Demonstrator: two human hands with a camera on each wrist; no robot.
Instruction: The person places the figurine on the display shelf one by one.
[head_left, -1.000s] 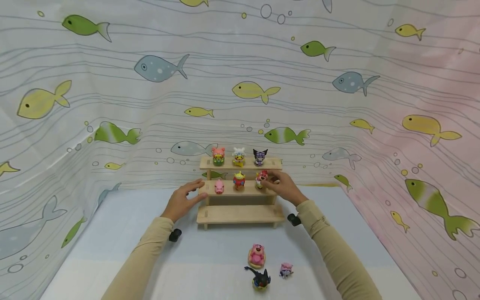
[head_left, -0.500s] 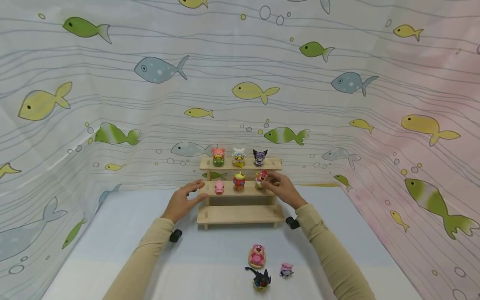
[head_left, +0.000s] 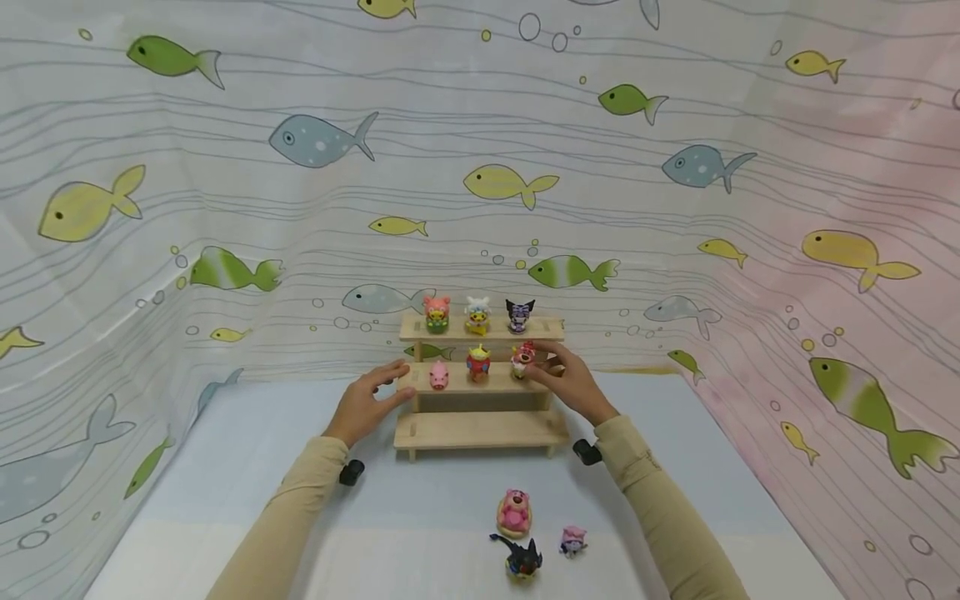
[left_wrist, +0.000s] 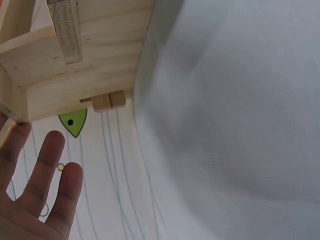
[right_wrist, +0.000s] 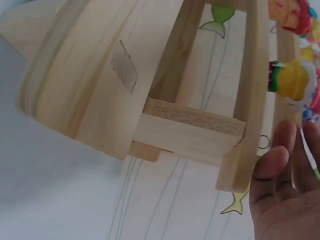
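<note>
Red-hatted figurine stands upright at the right end of the middle shelf on the wooden stand. Right hand is right beside it, thumb and fingers parted, no grip visible; can't tell if fingertips touch it. Left hand is spread, touching the left end of that shelf, holding no figurine. Same shelf: pink pig, then three-eyed figurine in the middle. Top shelf has three more. Pink bear, black-tailed figurine and pink-capped figurine sit on the table in front.
</note>
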